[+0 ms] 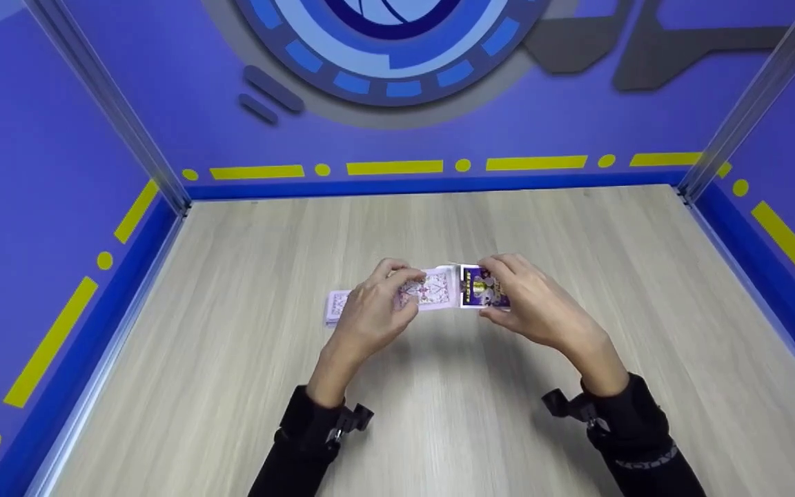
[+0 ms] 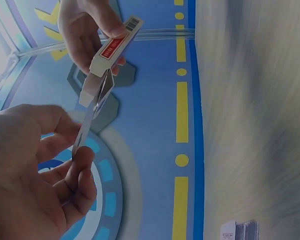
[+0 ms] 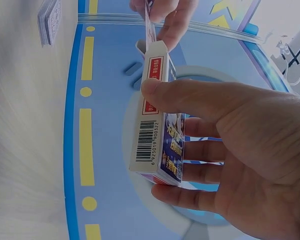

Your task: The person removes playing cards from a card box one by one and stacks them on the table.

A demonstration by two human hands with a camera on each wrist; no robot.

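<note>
A small playing-card box with a dark, printed front is held above the table by my right hand. The right wrist view shows its thumb on the narrow side of the box, above a barcode. My left hand pinches a thin playing card or a few together, with a pink-patterned back, at the open end of the box. Edge-on in the left wrist view, the thin card reaches toward the box's raised flap. A stack of cards lies on the table, partly hidden behind my left hand.
The wood-grain table is bounded by blue-purple printed panels at the back and both sides. Clear corner posts stand where the panels meet. Each wrist wears a black strap with a small camera mount.
</note>
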